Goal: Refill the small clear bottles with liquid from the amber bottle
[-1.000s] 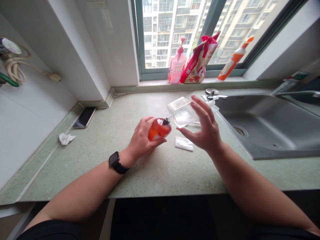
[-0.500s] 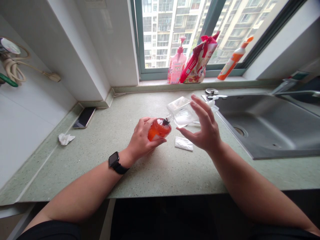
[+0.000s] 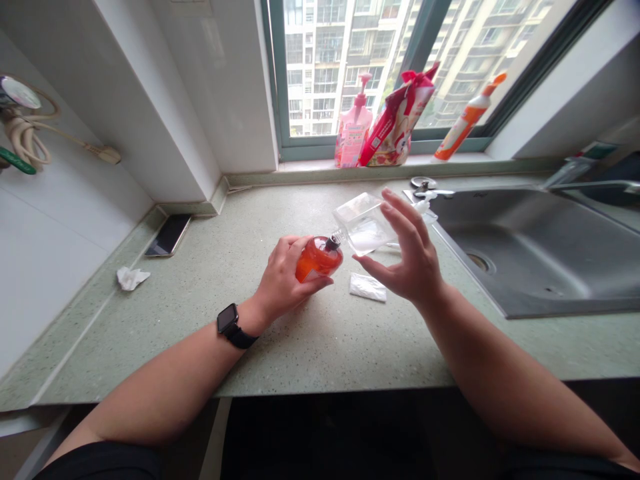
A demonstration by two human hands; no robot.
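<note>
My left hand (image 3: 283,280) is wrapped around an orange bottle (image 3: 318,257) that stands on the green speckled counter (image 3: 280,333). My right hand (image 3: 407,253) holds a clear plastic bottle (image 3: 361,223) tipped on its side, thumb below and fingers over the top, its neck meeting the orange bottle's mouth. A small white packet (image 3: 368,287) lies on the counter just under my right hand. A black watch (image 3: 231,324) is on my left wrist.
A steel sink (image 3: 530,253) lies to the right, with a pump head (image 3: 425,200) by its corner. On the window sill stand a pink pump bottle (image 3: 354,130), a red pouch (image 3: 397,120) and an orange bottle (image 3: 467,120). A phone (image 3: 169,235) and crumpled tissue (image 3: 131,277) lie left.
</note>
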